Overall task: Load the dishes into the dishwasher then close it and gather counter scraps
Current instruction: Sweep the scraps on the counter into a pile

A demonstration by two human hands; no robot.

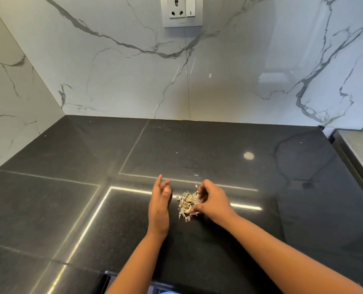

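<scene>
Scrap pile [188,203] on black counter [70,198], toward front edge, well clear of back wall and both side edges. Pile sits between hands — right hand [211,200] touching its right side, fingers curled over flakes, pinching some. Left hand [160,205] just beside pile's left side, fingers straight, palm facing it, not touching. Pile's long axis runs front-to-back. Right hand nearer. Judgement: gathering step under way — left palm placed as backstop.

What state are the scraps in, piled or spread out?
Mostly piled: the scraps sit in one small heap on the counter between the left hand and right hand; a few specks lie apart.
</scene>
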